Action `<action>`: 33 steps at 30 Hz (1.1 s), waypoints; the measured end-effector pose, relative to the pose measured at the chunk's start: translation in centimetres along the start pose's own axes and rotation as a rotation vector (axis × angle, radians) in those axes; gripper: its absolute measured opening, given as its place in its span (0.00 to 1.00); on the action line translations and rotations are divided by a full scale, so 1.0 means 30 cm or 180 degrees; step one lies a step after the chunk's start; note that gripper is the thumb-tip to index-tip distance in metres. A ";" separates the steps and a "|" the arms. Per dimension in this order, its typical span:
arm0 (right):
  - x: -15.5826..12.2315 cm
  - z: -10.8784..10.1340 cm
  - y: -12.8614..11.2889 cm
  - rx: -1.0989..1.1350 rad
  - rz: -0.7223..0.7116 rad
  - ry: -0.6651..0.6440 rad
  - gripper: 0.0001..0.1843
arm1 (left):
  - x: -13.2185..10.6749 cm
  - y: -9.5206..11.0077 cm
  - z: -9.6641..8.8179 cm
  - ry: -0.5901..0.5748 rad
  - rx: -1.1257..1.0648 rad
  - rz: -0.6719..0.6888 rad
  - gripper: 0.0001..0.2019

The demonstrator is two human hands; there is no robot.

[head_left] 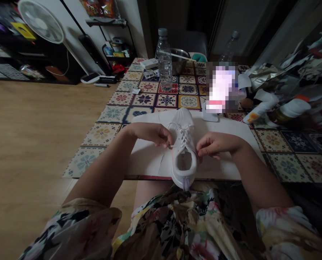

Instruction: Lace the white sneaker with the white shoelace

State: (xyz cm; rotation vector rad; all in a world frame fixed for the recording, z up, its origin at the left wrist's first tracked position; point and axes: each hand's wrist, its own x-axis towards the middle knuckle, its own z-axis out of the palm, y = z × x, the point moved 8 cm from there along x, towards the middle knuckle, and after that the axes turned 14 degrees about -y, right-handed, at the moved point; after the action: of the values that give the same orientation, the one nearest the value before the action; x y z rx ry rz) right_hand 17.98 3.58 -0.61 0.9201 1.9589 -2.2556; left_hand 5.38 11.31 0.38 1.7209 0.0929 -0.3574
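Note:
A white sneaker (184, 173) stands with its toe pointing away from me and its heel at the table's near edge. Purple loops show at its heel. Its white shoelace (185, 134) is threaded through the upper part, with a loose loop on the left. At the shoe's left side, my left hand (155, 135) is closed in a pinch on a lace end. My right hand (213, 144) is closed against the shoe's right side, fingertips together; what lies between them is hidden. Under the shoe is a white board (146, 160).
On the patterned tablecloth (114, 112) stand a clear water bottle (164, 68), a metal bowl (180, 59) and a blurred-out bright screen on a stand (210, 116). Bottles, including a white tube (258, 110), and bags crowd the right. A fan (41, 21) stands far left.

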 end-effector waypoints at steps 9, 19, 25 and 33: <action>0.029 0.007 -0.010 -0.0532 -0.0253 -0.0082 0.14 | -0.013 0.064 -0.022 0.0199 0.0687 0.0308 0.08; -0.043 -0.034 -0.130 0.0183 -0.2157 0.0805 0.09 | -0.022 0.146 -0.023 0.0819 0.0225 0.0906 0.16; 0.013 -0.031 -0.104 0.0793 -0.2331 0.1186 0.12 | 0.045 0.110 0.013 0.0947 -0.0557 0.1339 0.18; 0.043 -0.044 -0.063 0.1249 -0.1926 0.1620 0.19 | 0.057 0.093 0.002 0.1084 -0.0580 0.1263 0.18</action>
State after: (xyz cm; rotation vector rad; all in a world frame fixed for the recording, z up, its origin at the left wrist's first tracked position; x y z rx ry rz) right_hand 16.75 5.66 0.48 1.1494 2.2732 -3.0793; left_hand 7.71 10.49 2.52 1.5607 0.0283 0.2327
